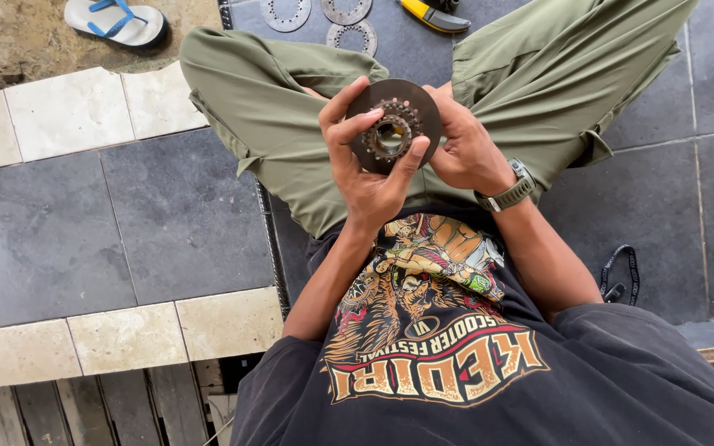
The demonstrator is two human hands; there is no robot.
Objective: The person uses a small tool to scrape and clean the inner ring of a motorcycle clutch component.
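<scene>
Inspection step: round toothed metal hub (393, 125) clamped between left hand (363, 157) and right hand (466, 149), above lap; next, careful turning, judged

Two hands hold a round metal part

The left hand (365, 169) and right hand (466, 149) grip a dark toothed clutch disc (394, 124) above green trousers (291, 107); three thin metal rings (352, 36) lie on the grey floor.

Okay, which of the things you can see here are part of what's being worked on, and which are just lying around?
In hand:
- round dark metal disc with a toothed hub, held up over the lap
- left hand, fingers across its face
- right hand, gripping its edge

Lying about:
- three thin metal rings on the floor tiles
- yellow-handled tool
- sandal
- black strap
</scene>
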